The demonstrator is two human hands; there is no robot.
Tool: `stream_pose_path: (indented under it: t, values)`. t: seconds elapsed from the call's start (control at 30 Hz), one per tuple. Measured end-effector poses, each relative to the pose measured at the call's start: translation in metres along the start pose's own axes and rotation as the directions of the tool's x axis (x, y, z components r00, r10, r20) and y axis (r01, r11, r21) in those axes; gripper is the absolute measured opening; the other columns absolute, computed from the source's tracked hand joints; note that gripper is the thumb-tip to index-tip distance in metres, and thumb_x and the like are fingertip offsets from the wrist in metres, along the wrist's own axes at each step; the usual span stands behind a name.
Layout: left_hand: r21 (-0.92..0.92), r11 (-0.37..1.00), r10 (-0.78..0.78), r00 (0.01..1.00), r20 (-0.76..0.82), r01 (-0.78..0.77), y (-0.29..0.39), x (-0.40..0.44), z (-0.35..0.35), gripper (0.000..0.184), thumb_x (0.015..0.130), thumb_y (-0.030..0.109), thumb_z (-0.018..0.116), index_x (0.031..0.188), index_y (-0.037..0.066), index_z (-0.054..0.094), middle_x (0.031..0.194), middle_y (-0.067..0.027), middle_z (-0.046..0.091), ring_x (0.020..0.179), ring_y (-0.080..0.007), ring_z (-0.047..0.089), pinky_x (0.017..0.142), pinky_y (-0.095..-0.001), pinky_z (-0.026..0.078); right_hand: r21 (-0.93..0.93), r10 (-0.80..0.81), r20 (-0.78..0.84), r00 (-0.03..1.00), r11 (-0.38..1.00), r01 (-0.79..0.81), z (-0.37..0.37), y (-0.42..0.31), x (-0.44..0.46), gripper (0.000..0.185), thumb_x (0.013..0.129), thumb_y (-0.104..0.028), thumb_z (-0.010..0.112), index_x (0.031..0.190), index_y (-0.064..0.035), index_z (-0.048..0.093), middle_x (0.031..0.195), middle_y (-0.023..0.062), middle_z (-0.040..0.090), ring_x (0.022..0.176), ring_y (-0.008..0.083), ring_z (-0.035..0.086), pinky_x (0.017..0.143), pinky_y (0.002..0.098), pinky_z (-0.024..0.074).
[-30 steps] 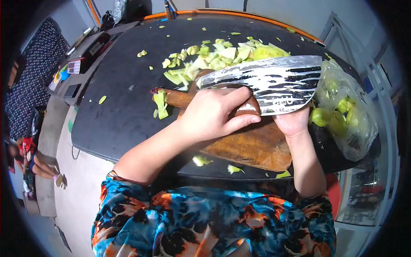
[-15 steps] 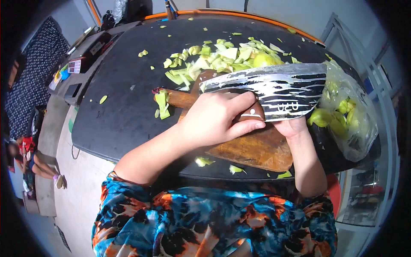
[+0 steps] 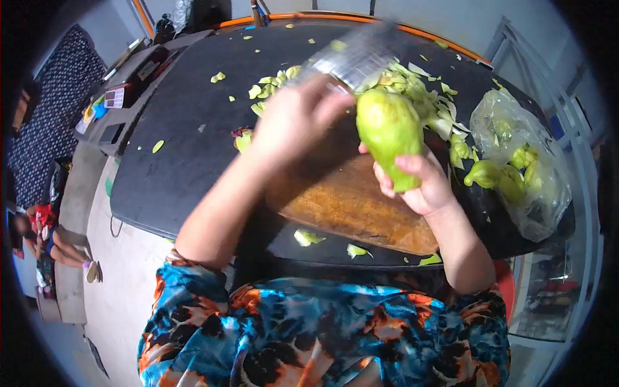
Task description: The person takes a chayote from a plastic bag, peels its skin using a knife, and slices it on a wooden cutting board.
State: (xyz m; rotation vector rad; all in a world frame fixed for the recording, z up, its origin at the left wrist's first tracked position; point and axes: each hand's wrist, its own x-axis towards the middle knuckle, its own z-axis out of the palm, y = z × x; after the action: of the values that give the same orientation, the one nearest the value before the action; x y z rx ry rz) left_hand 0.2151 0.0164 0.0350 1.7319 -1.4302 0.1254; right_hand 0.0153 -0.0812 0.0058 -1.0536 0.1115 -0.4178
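My left hand (image 3: 293,119), blurred by motion, grips the dark handle of a broad cleaver (image 3: 361,55). The blurred blade slants up and away over the cut green pieces. In my right hand (image 3: 422,180) is a large green fruit (image 3: 390,132), tilted, its lower end between thumb and fingers. The fruit is held above the right part of a wooden board (image 3: 354,206). Behind and beside it lie thin green peels and chips (image 3: 419,97).
A clear plastic bag (image 3: 545,174) with several green fruits (image 3: 509,184) lies at the right of the black table (image 3: 174,129). Scraps lie near the front edge (image 3: 308,237). A person (image 3: 58,242) sits at the far left. A red item shows below the right edge (image 3: 505,284).
The cleaver has swung up and away from above my right hand, and my left hand has risen with it. The fruit in my right hand now shows, raised above the board.
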Motion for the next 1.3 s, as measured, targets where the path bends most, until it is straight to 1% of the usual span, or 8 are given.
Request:
stream_pose_path:
  t: [0.1,0.23,0.37,0.57,0.63,0.7,1.17,1.3]
  values:
    - [-0.259,0.923,-0.287,0.957,0.033,0.286,-0.026,0.007,-0.016,0.031,0.092,0.031,0.058,0.093,0.0,0.063,0.072,-0.0102,0.063,0.069,-0.0129,0.06,0.066,-0.0301,0.048,0.001,-0.121,0.02,0.992,0.993,0.121,0.002,-0.005,-0.002,0.059,0.078,-0.021,0.065,0.13,-0.002,0.044,0.111,0.0164,0.059,0.071,0.0192,0.06,0.057,0.0306,0.0511]
    - [-0.406,0.911,-0.027,0.991,0.13,0.078,0.002,-0.009,-0.014,0.028,0.093,0.03,0.059,0.092,0.002,0.061,0.071,-0.0071,0.059,0.07,-0.0112,0.056,0.067,-0.0291,0.047,0.014,-0.114,-0.09,0.989,0.993,0.116,-0.024,-0.012,0.005,0.054,0.082,-0.026,0.061,0.13,-0.0047,0.046,0.117,0.0135,0.057,0.085,0.0209,0.06,0.066,0.0325,0.0518]
    - [-0.297,0.938,0.27,0.917,0.295,-0.181,0.029,-0.026,-0.01,0.035,0.087,0.039,0.065,0.083,0.006,0.056,0.063,-0.0125,0.058,0.063,-0.0323,0.061,0.057,-0.039,0.047,0.239,-0.071,-0.266,0.961,0.961,0.137,-0.053,0.006,0.006,0.042,0.086,-0.024,0.064,0.121,-0.0063,0.052,0.113,0.0101,0.06,0.102,0.0259,0.06,0.077,0.0386,0.0549]
    - [-0.204,0.933,0.35,0.88,0.32,-0.297,0.04,-0.029,-0.007,0.036,0.083,0.04,0.069,0.082,0.007,0.055,0.059,-0.0107,0.05,0.059,-0.0341,0.056,0.055,-0.0387,0.045,0.225,-0.129,-0.212,0.969,0.958,0.177,-0.047,0.008,0.008,0.038,0.092,-0.03,0.06,0.12,-0.0051,0.053,0.114,0.0083,0.06,0.106,0.023,0.058,0.096,0.0395,0.0487]
    - [-0.158,0.955,0.291,0.895,0.338,-0.251,0.038,-0.028,-0.006,0.035,0.084,0.041,0.068,0.083,0.007,0.056,0.061,-0.0112,0.052,0.06,-0.0343,0.057,0.056,-0.0385,0.045,0.237,-0.088,-0.251,0.964,0.96,0.15,-0.038,0.008,0.006,0.039,0.09,-0.031,0.061,0.119,-0.0065,0.054,0.113,0.0082,0.06,0.101,0.0222,0.061,0.084,0.0383,0.0524]
    - [-0.183,0.953,0.285,0.919,0.274,-0.241,0.024,-0.021,0.001,0.032,0.085,0.04,0.066,0.086,0.009,0.057,0.066,-0.0119,0.056,0.064,-0.0344,0.06,0.057,-0.0391,0.046,0.155,-0.051,-0.082,0.995,0.986,0.063,-0.042,0.003,0.005,0.035,0.084,-0.023,0.062,0.115,-0.0087,0.054,0.105,0.0071,0.06,0.076,0.0196,0.058,0.057,0.0319,0.0442]
    - [-0.051,0.988,0.156,0.953,0.26,-0.148,0.006,-0.003,0.022,0.032,0.086,0.04,0.065,0.09,0.008,0.058,0.072,-0.0142,0.06,0.07,-0.0364,0.061,0.062,-0.0407,0.048,0.192,0.021,-0.271,0.962,0.981,0.032,-0.036,0.002,0.014,0.026,0.081,-0.014,0.065,0.105,-0.0069,0.056,0.088,0.0035,0.056,0.069,0.0195,0.056,0.058,0.0312,0.0462]
    - [-0.092,0.993,-0.073,0.997,-0.037,0.07,-0.022,0.016,0.027,0.028,0.095,0.031,0.055,0.091,0.004,0.057,0.067,-0.0067,0.058,0.06,-0.0199,0.057,0.058,-0.0328,0.046,-0.065,-0.113,-0.226,0.967,0.993,0.101,-0.011,-0.003,0.006,0.04,0.079,-0.012,0.066,0.116,-0.0051,0.051,0.096,0.0092,0.059,0.067,0.0179,0.057,0.058,0.0303,0.0467]
